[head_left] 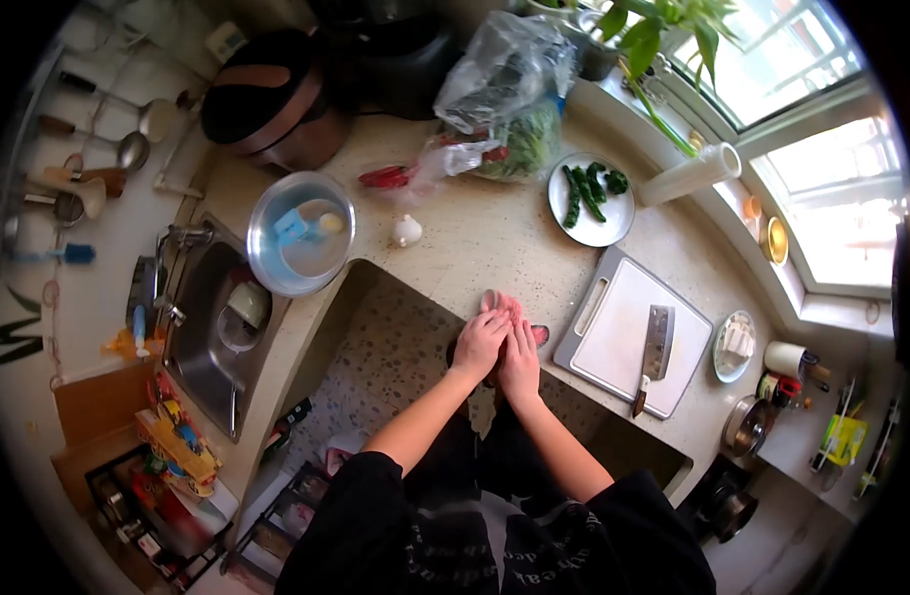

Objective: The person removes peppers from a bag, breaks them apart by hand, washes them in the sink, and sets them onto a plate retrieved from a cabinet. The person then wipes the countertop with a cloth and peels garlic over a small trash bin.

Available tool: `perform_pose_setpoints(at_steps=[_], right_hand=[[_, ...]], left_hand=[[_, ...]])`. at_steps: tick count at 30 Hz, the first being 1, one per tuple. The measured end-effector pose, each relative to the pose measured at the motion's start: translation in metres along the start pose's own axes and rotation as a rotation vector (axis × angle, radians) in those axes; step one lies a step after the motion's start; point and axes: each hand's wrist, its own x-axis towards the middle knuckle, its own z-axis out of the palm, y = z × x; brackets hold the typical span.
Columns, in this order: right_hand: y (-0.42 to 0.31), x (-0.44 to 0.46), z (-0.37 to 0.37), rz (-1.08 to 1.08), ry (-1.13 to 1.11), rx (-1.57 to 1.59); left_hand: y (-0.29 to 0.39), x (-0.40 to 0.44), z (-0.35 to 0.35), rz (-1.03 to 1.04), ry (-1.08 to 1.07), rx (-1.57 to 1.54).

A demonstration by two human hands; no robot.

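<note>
My left hand [482, 342] and my right hand [519, 362] are close together at the counter's front edge, in the middle of the head view. The fingers of both are closed on a crumpled pink cloth [507, 305], which partly hides behind them. To the right lies a white cutting board [613, 332] with a grey rim. A cleaver [657, 345] rests on it, handle toward me. Beyond the hands, a white plate [596, 232] holds several dark green peppers [587, 193]. A garlic bulb [407, 231] sits on the counter to the left.
A metal bowl [302, 273] of water holding a blue item stands by the sink [192, 367] at left. Behind are a rice cooker [266, 104], red chillies [387, 177] and bagged greens [524, 144]. A bowl of white pieces [721, 365] stands right of the board.
</note>
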Motion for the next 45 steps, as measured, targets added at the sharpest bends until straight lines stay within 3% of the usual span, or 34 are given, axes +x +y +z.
perform_pose_setpoints(at_steps=[2, 6, 10, 14, 15, 18, 22, 24, 30, 33, 37, 41, 45], right_hand=[[-0.008, 0.004, -0.006, -0.03, 0.014, 0.068], [-0.017, 0.01, -0.006, -0.014, -0.079, 0.315], [-0.054, 0.016, -0.013, 0.037, -0.252, 0.556], [-0.097, 0.029, -0.02, -0.08, -0.508, 0.642], [-0.108, 0.033, -0.019, -0.186, -0.586, 0.65], [-0.156, 0.033, -0.016, -0.32, -0.713, 0.769], [-0.217, 0.041, 0.003, -0.379, -0.786, 0.66], [-0.241, 0.041, 0.032, -0.215, -0.847, 0.755], [-0.351, 0.073, 0.102, -0.607, -0.448, 0.595], [-0.396, 0.082, 0.147, -0.61, -0.518, 0.495], [-0.417, 0.077, 0.211, -0.856, -0.366, 0.088], [-0.407, 0.071, 0.237, -1.065, -0.391, 0.112], [-0.402, 0.071, 0.24, -1.078, -0.463, 0.09]], left_hand=[[-0.005, -0.012, -0.011, -0.083, -0.077, -0.038], [0.004, -0.026, -0.046, -0.437, 0.048, -0.425], [-0.009, -0.072, -0.069, -0.752, 0.274, -0.925], [-0.005, -0.118, -0.116, -0.97, 0.552, -1.013], [-0.006, -0.13, -0.127, -0.992, 0.571, -1.059], [-0.003, -0.154, -0.155, -0.952, 0.894, -1.338], [-0.007, -0.174, -0.211, -0.753, 1.02, -1.681], [-0.027, -0.192, -0.223, -0.79, 1.023, -1.511], [-0.104, -0.253, -0.282, -0.956, 0.866, -0.82], [-0.142, -0.291, -0.288, -0.979, 0.914, -0.806], [-0.155, -0.326, -0.299, -1.048, 0.904, -0.776], [-0.155, -0.355, -0.293, -1.09, 0.912, -0.671], [-0.145, -0.369, -0.295, -1.148, 0.924, -0.67]])
